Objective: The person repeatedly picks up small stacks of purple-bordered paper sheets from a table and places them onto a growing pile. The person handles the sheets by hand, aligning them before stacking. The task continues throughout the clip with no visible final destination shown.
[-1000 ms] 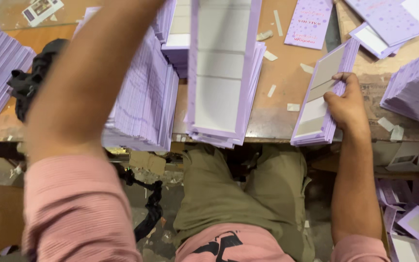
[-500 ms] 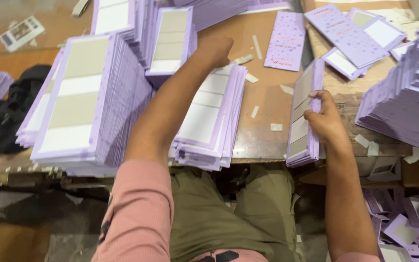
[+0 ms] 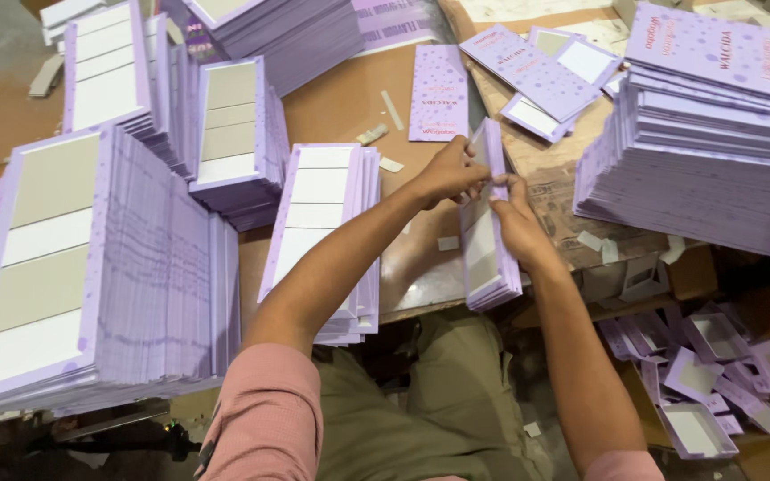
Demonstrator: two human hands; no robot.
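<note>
Item in hand: a small stack of lilac card blanks [image 3: 489, 233], stood on its long edge at the centre of the frame, its lower end at the near edge of the wooden table [image 3: 340, 102]. Left hand [image 3: 450, 172]: fingers closed on the stack's upper end from the left side, thumb and fingertips pinching at the top cards. Right hand [image 3: 517, 218]: wrapped around the stack's right side just below the left hand, fingers curled shut against the cards. The two hands nearly touch at the top of the stack. Left of centre: a flat pile of lilac blanks with white panels [image 3: 318, 223], lying under the left forearm. Far left: a tall leaning pile [image 3: 55, 267] with grey and white panels. Upper left: two further piles [image 3: 233, 134]. Right of frame: a large stack of dotted lilac printed cards [image 3: 715, 142]. Upper centre: a single dotted card [image 3: 439, 93] lying flat on the table. Lower right, below table level: loose folded lilac box pieces [image 3: 697, 374].
</note>
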